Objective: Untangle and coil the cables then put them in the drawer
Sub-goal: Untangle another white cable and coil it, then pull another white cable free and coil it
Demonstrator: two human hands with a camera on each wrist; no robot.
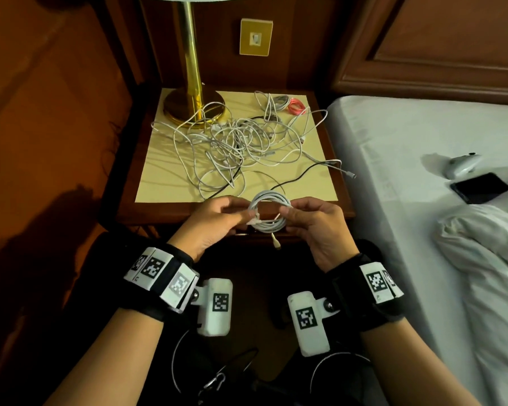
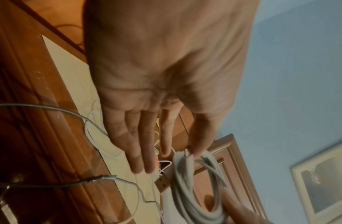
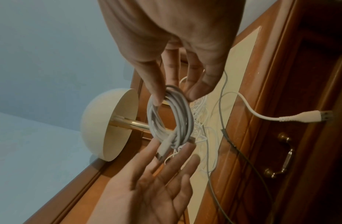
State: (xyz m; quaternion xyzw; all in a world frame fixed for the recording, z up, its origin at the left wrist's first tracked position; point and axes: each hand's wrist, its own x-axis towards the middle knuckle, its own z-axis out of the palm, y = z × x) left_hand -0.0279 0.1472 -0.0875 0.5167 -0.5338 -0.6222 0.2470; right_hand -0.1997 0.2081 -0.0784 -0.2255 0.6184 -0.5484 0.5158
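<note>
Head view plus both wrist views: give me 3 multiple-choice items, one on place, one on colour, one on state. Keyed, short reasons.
1. Where is the coiled white cable?
A. held in the air between both hands, at the nightstand's near edge
B. lying on the bed
C. hung round the lamp stem

2. What colour is the small coil at the far right of the nightstand top?
A. blue
B. red
C. green

3. What state is the drawer in?
A. pulled fully out
B. removed
C. shut

Answers:
1 A: the left hand and right hand each pinch a side of the coil, clear of the tabletop.
2 B: it shows red beside the grey cables, apart from the tangled pile.
3 C: in the right wrist view its front sits flush in the nightstand, the brass handle untouched.
</note>
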